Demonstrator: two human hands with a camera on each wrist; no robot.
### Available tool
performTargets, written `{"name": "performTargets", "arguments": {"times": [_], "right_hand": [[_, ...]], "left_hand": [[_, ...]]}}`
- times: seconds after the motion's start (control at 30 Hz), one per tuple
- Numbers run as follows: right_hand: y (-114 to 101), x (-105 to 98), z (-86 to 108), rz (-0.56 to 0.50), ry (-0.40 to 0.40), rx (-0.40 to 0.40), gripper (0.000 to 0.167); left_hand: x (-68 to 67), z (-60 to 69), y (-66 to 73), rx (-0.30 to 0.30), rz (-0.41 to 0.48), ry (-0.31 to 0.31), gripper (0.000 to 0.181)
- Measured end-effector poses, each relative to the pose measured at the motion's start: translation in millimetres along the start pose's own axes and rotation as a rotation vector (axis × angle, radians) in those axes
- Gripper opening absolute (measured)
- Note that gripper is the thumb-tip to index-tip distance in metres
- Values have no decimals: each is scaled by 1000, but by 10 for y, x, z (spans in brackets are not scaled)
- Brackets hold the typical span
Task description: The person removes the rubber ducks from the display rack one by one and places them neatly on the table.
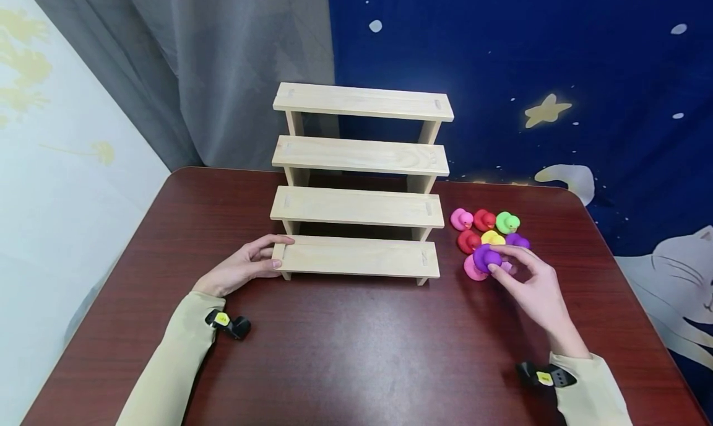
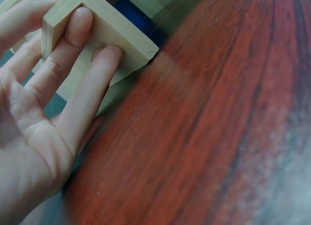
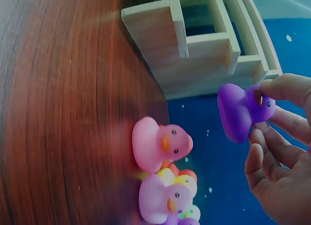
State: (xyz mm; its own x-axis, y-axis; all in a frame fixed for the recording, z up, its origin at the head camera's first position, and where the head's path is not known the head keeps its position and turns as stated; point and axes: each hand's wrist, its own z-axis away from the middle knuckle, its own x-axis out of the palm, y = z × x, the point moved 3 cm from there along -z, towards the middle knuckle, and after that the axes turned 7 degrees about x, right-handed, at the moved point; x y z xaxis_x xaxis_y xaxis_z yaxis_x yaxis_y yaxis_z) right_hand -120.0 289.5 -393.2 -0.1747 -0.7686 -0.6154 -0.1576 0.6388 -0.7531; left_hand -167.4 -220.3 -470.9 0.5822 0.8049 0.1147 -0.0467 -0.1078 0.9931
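Observation:
A four-step wooden display stand (image 1: 356, 256) stands on the table. My left hand (image 1: 239, 268) holds the left end of its lowest step, with fingertips on the board's top and edge; the left wrist view shows other fingers against the wooden side panel (image 2: 126, 55). With thumb and fingertips, my right hand (image 1: 537, 286) pinches a purple rubber duck (image 3: 235, 113) by its head, raised above the other ducks. Below it are a pink duck (image 3: 148, 145) and a lilac duck (image 3: 155, 198). Red (image 1: 468, 242), yellow (image 1: 492, 238) and green ducks (image 1: 507, 222) sit close by.
The ducks cluster on the dark red-brown table (image 1: 345, 352), just right of the stand. Behind the table hang a grey curtain (image 1: 239, 73) and a blue starry cloth (image 1: 501, 60). A white patterned panel (image 1: 67, 166) borders the left side.

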Motion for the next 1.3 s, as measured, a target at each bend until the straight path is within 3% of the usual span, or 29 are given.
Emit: {"name": "performTargets", "arguments": {"times": [0.63,1.3], "right_hand": [[199,-270,10,49,102,-3,37],[510,-408,29,169,102,47,31]], "left_hand": [[1,11,8,6,-5,0,49],[-7,6,-4,22,-30,-9,49]]}}
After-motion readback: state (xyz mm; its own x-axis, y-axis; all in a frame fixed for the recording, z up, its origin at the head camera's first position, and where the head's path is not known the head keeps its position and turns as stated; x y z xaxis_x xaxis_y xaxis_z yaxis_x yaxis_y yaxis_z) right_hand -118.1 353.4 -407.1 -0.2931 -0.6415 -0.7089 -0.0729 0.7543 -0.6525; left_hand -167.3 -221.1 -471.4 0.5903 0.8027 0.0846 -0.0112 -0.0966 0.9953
